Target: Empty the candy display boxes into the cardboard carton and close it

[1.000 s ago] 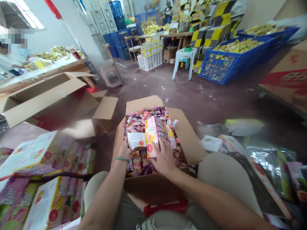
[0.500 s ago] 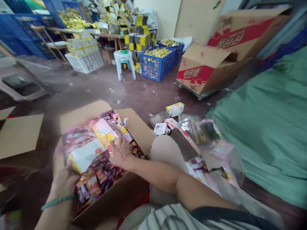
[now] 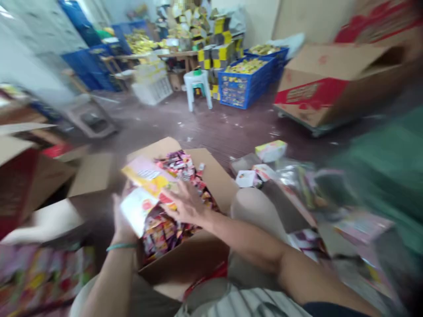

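Observation:
A printed cardboard packet box (image 3: 148, 176), pink and yellow on one face, is tilted over the left side of an open carton (image 3: 216, 176). Beside that face is a white panel (image 3: 137, 207) with a fruit print; blur hides whether it belongs to the same box. My left hand (image 3: 123, 220) grips the white panel's left edge, its fingers partly hidden. My right hand (image 3: 187, 202) rests its fingers on the box's right end, the thumb below. Small purple and orange wrapped sachets (image 3: 161, 233) fill the carton beneath.
Emptied packaging and small boxes (image 3: 271, 152) lie right of my knee. A row of colourful boxes (image 3: 42, 273) is at lower left, near opened cartons (image 3: 49, 176). Farther off stand a stool (image 3: 197, 86), blue crates (image 3: 243, 83) and a large carton (image 3: 313, 88) on a trolley.
My view has swung left, bringing the row of boxes into sight. Both hands have shifted the printed box leftward over the carton, uncovering more sachets at the back.

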A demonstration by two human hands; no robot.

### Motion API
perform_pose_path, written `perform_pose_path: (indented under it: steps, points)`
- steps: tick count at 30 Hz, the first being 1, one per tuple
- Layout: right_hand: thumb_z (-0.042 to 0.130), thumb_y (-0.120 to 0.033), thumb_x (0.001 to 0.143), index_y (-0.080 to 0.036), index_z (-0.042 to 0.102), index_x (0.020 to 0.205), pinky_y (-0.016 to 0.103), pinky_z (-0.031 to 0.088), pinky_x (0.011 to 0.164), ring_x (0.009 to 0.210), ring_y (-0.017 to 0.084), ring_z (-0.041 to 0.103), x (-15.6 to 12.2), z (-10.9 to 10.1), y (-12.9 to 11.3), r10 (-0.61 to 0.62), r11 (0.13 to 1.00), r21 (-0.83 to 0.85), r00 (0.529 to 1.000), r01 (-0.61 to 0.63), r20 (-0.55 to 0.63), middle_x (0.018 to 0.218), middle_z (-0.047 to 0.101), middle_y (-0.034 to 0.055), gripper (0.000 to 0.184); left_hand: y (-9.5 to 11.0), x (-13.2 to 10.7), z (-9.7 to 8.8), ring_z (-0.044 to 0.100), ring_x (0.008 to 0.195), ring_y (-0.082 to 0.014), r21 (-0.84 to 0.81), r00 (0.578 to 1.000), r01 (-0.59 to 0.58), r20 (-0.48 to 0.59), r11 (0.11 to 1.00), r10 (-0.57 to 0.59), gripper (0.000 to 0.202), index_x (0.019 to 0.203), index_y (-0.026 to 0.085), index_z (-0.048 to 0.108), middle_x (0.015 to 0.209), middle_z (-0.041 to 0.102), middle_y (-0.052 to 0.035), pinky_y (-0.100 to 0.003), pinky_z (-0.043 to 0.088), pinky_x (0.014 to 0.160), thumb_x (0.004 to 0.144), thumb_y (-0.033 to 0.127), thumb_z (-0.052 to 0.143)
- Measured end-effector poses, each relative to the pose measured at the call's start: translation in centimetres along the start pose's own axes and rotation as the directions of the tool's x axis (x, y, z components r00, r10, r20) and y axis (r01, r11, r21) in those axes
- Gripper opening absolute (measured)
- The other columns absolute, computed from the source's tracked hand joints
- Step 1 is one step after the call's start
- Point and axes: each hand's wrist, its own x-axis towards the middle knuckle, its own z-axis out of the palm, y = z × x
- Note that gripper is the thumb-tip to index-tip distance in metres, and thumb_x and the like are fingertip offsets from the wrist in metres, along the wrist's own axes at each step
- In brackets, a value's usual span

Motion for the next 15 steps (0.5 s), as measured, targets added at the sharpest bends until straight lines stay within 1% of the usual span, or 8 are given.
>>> perform_pose_path:
  steps: [1,2,4,7,10,12,15]
  points:
    - [0.054,-0.050,0.101,-0.026,0.062,0.143,0.048,0.045,0.102,0.115,0.032,0.049,0.1,0.4,0.4,0.027,1.000,0.001,0.999,-0.027,-0.017,0.131,0.048,0.0176,0.049,0.2,0.0,0.7,0.069,0.124,-0.0348,0.013,0.999,-0.046,-0.024,0.999,0.046,0.068,0.145,0.024,0.059,0.120,0.078,-0.0094,-0.052,0.055,0.108,0.099,0.071,0.040]
    - [0.055,-0.049,0.101,-0.025,0.062,0.144,0.049,0.045,0.103,0.117,0.032,0.048,0.3,0.9,0.7,0.043,0.999,0.007,0.999,-0.042,-0.031,0.131,0.048,0.0177,0.049,0.5,0.2,1.1,0.069,0.124,-0.0358,0.034,0.998,-0.038,-0.049,0.999,0.040,0.066,0.144,0.020,0.059,0.118,0.078,-0.0121,-0.054,0.054,0.109,0.101,0.066,0.040]
    - [0.058,-0.048,0.100,-0.026,0.061,0.146,0.049,0.044,0.104,0.120,0.033,0.046,0.6,1.9,1.1,0.071,0.997,0.028,0.996,-0.069,-0.056,0.133,0.047,0.0180,0.051,1.1,0.5,1.0,0.069,0.123,-0.0382,0.067,0.997,-0.001,-0.079,0.998,0.006,0.069,0.143,0.014,0.059,0.115,0.078,-0.0164,-0.057,0.053,0.108,0.101,0.065,0.039]
    - [0.059,-0.049,0.099,-0.026,0.063,0.145,0.050,0.045,0.103,0.116,0.033,0.047,0.8,2.6,1.2,0.087,0.995,0.049,0.995,-0.084,-0.052,0.132,0.047,0.0186,0.051,1.6,0.7,-0.3,0.068,0.124,-0.0406,0.064,0.996,0.034,-0.082,0.997,-0.029,0.076,0.147,0.012,0.056,0.120,0.076,-0.0209,-0.060,0.052,0.108,0.100,0.068,0.036]
    - [0.059,-0.048,0.099,-0.026,0.064,0.144,0.050,0.046,0.102,0.114,0.033,0.047,1.0,2.7,1.0,0.098,0.994,0.046,0.995,-0.096,-0.037,0.132,0.047,0.0189,0.050,1.3,0.9,-1.9,0.066,0.126,-0.0413,0.024,0.995,0.040,-0.097,0.999,-0.037,0.082,0.153,0.010,0.049,0.126,0.073,-0.0230,-0.059,0.053,0.107,0.100,0.070,0.033]
    - [0.058,-0.049,0.099,-0.026,0.063,0.145,0.050,0.045,0.104,0.117,0.034,0.047,1.0,2.6,0.7,0.071,0.997,0.043,0.996,-0.069,-0.045,0.134,0.046,0.0184,0.051,0.8,1.2,-3.0,0.065,0.128,-0.0423,0.016,0.994,0.074,-0.087,0.997,-0.072,0.085,0.155,0.012,0.048,0.128,0.073,-0.0225,-0.058,0.055,0.105,0.097,0.074,0.036]
    - [0.057,-0.049,0.100,-0.026,0.064,0.144,0.050,0.045,0.106,0.119,0.034,0.047,1.1,2.3,0.1,0.030,0.999,0.041,0.997,-0.027,-0.075,0.133,0.045,0.0178,0.050,0.1,1.8,-4.5,0.064,0.129,-0.0422,-0.006,0.994,0.073,-0.085,0.997,-0.073,0.086,0.154,0.017,0.048,0.130,0.072,-0.0210,-0.057,0.055,0.105,0.094,0.078,0.040]
